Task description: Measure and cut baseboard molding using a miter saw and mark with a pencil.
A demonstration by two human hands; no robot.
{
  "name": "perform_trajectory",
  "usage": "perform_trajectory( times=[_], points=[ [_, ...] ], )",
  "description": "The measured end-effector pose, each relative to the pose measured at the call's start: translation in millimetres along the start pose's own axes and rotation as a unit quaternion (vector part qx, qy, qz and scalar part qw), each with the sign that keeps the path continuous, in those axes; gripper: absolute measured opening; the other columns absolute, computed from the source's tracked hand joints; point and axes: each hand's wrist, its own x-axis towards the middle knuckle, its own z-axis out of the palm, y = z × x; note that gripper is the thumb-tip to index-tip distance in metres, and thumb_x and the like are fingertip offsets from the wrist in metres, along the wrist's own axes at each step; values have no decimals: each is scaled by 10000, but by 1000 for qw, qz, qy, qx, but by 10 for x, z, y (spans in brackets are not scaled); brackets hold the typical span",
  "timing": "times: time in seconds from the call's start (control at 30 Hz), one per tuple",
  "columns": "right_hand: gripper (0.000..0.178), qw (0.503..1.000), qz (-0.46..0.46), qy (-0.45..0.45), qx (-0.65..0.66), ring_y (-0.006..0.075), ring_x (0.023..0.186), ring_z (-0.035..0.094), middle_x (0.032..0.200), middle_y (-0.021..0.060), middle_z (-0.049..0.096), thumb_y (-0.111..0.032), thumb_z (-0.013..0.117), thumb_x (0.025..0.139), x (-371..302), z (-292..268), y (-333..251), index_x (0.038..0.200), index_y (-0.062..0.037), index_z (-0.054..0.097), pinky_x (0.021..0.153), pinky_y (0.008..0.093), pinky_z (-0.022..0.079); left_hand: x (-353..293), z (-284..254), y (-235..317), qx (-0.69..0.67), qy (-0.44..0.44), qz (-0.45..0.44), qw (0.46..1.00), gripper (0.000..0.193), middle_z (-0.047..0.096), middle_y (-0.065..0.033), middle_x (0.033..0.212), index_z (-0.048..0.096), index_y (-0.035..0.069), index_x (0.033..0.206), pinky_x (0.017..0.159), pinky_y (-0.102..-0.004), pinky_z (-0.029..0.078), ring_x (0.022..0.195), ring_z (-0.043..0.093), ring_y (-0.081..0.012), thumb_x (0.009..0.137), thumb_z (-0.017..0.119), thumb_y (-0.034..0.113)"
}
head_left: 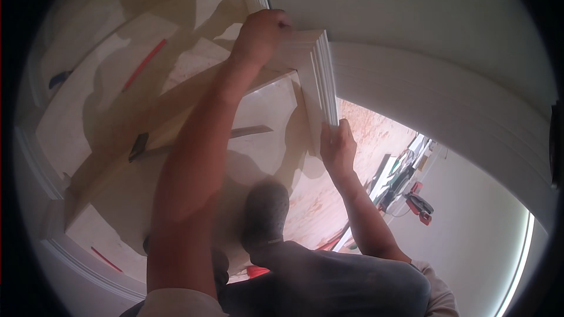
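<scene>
Your left hand [261, 32] gripped top of white moulding strip [322, 76] against wall corner; right hand [338, 147] pinched its lower end. Strip looked light, stiff, thin-edged; best held near both ends.

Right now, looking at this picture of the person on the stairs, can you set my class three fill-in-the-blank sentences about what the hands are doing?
1. The left hand presses on the top corner of the white moulded ____.
2. The right hand grips the lower end of the trim's ____ piece.
3. The long thin tool lying on an upper stair step, the pencil, is coloured ____.

Missing words: trim; upright; red
</scene>
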Motion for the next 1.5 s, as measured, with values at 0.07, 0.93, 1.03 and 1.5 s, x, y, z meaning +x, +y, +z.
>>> perform_trajectory(
  times=[0.07,0.93,1.03,1.5],
  points=[
    [245,1000,25,-13,-2,448,673,634,751,239,603,-177,649,973,-6,-1,1,884,-13,490,567,486,499,-15,-66,207,7,-27,17,999,254,721,-151,900,732,32,1028,784,-378,532,817,692,-274,873,707,232],
    [241,1000,0,1,15,396,653,605,811,170,566,-160,671,945,31,10,-30,900,-16,482,520,479,495,-135,97,478,-61,-7,123,990,351,681,-109,1020,692,59,1123,858,-377,539,974,683,-295,789,783,118],
    [248,1000,8,-5,-7,395,676,612,818,170,568,-180,667,948,37,22,-33,903,-16,486,532,482,505,-170,148,487,-45,21,136,990,378,669,-78,999,677,54,1136,818,-335,554,938,685,-216,784,813,67],
    [251,999,45,-10,6,413,789,652,900,185,624,-259,631,963,63,116,-3,949,-35,519,694,509,554,-248,146,421,7,60,142,988,244,682,-146,1169,686,64,1173,936,-403,518,1090,662,-348,933,654,93]
  ],
)
